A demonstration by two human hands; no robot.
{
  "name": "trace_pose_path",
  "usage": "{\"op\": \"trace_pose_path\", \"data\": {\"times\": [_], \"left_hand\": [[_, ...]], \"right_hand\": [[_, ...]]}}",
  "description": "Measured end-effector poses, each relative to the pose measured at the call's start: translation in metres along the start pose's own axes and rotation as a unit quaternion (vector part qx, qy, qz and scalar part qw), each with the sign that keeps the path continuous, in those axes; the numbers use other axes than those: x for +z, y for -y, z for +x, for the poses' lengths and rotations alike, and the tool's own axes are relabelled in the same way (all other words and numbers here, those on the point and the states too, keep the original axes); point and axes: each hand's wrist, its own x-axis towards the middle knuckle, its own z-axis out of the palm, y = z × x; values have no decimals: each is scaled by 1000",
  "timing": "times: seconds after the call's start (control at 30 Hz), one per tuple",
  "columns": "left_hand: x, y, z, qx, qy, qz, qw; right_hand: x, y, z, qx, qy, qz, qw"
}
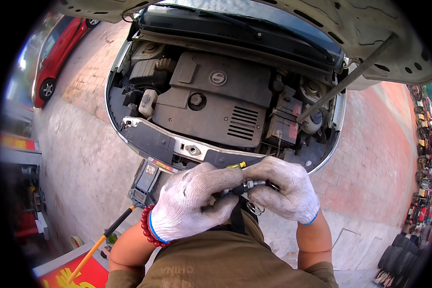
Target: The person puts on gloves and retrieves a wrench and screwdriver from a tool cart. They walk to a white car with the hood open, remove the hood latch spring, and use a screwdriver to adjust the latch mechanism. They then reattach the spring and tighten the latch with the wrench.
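In front of my waist, both gloved hands meet at a small metal fitting [252, 184] with a hex-shaped section and a dark middle. My left hand [197, 199], in a dirty white knit glove, pinches its left end. The right end is gripped by my right hand [285, 188], gloved the same way. My fingers cover both ends, so its full shape is hidden. Below the right fingers shows a loose wire coil [255, 208]. Just beyond the hands lies a yellow and black tool handle [236, 165] near the car's front edge.
A car's open engine bay [211, 96] spreads ahead, its raised hood [389, 53] held by a prop rod [348, 79]. A grey floor jack [149, 180] with an orange handle [93, 252] stands at left front. A red car [57, 55] is parked far left; tires [399, 257] sit lower right.
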Motion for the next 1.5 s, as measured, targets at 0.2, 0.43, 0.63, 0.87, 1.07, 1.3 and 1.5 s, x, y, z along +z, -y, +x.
{"op": "trace_pose_path", "data": {"times": [0.2, 0.43, 0.63, 0.87, 1.07, 1.3, 1.5], "left_hand": [[4, 1, -3, -65, -14, -85, 994], [3, 5, -4, -58, -34, -87, 994], [6, 5, -2, -58, -22, -69, 996], [10, 7, -3, -60, -49, -82, 994], [13, 9, -3, -54, -57, -75, 994], [10, 5, -11, -88, -43, -69, 993], [14, 3, -10, -99, -43, -38, 993]], "right_hand": [[6, 4, -1, -34, -14, -17, 999], [9, 4, -4, 43, -35, 106, 993], [6, -13, -2, -82, -22, 77, 993], [12, -8, -4, 36, -46, 129, 990], [16, -14, -1, -57, -92, 104, 989], [16, -21, -4, 188, -264, 473, 819], [31, -23, -11, 73, -210, 349, 910]]}}
